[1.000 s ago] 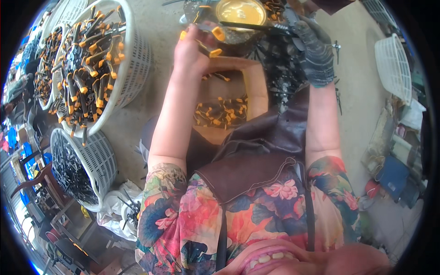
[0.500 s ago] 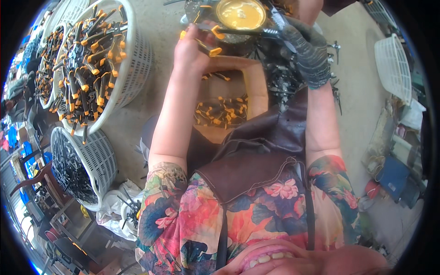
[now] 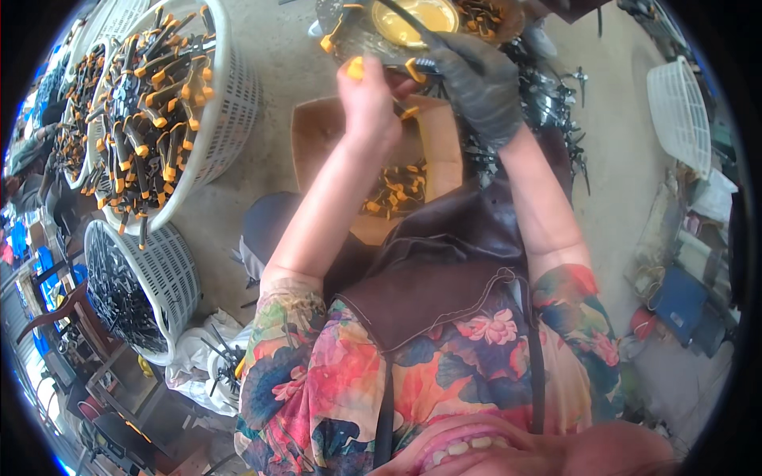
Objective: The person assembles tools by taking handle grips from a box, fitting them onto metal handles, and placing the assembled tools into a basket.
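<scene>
My bare left hand (image 3: 371, 103) is closed around black handle grips with orange ends (image 3: 414, 71), held over the cardboard box. Close on its right, my right hand (image 3: 482, 89), in a dark grey glove, grips a dark metal tool (image 3: 409, 20). One long arm of the tool reaches up and left across a round pan of yellow stuff (image 3: 436, 20); another part points into the grips at my left fingers. How far the grip sits on that part is hidden by my fingers. Another orange-ended piece (image 3: 337, 32) lies at the pan's left.
Below my hands stands a cardboard box (image 3: 305, 139) with several orange-and-black grips inside. Dark metal parts (image 3: 544, 87) are heaped at the right. White baskets (image 3: 230, 87) of orange-ended tools and a basket of black parts (image 3: 178, 258) stand left; a white basket (image 3: 675, 111) stands far right.
My right hand has moved left and down, turning the tool so one arm points up over the pan. My left hand has shifted right, and the two hands are closer together.
</scene>
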The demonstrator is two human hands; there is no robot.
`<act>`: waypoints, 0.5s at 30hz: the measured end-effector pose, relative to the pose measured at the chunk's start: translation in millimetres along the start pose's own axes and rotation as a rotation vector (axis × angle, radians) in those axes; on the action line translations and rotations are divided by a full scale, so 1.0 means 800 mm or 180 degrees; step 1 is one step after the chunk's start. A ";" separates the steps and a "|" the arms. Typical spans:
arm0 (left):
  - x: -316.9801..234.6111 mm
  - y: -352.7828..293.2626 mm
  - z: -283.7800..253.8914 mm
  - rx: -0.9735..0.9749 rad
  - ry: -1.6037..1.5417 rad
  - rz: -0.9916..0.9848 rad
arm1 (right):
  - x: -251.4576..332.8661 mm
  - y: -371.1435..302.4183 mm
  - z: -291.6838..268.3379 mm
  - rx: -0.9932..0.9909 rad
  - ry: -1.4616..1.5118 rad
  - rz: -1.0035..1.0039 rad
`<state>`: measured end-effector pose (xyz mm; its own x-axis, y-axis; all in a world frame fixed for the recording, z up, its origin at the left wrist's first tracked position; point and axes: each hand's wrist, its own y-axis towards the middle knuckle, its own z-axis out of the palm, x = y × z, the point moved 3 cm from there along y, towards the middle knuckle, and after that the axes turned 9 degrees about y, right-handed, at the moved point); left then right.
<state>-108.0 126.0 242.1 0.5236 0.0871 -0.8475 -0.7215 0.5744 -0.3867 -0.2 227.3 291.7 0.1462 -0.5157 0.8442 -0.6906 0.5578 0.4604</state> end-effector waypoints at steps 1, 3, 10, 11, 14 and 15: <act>0.000 -0.003 -0.003 -0.0017 0.0048 -0.0012 | -0.004 -0.001 0.003 -0.0076 0.0221 0.0120; 0.000 -0.006 -0.008 -0.0031 0.0108 -0.0008 | -0.001 -0.004 0.010 -0.0132 0.0571 0.0354; -0.002 0.007 -0.025 -0.0103 -0.0132 -0.0184 | -0.019 0.001 -0.003 0.0577 0.1864 0.1806; -0.012 0.012 -0.028 -0.0127 -0.0069 0.0051 | -0.029 0.004 -0.014 0.0277 0.1939 0.1163; -0.031 0.015 -0.036 -0.0181 0.0079 0.0444 | 0.002 0.011 -0.029 0.0248 0.1558 0.0593; -0.035 0.012 -0.030 -0.0311 0.0128 0.0494 | 0.010 0.006 -0.027 0.0416 0.0292 0.0329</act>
<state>-140.0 109.5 253.4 0.3855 0.1347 -0.9128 -0.8337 0.4747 -0.2821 12.9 239.7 306.1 0.1295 -0.3951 0.9095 -0.7906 0.5124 0.3352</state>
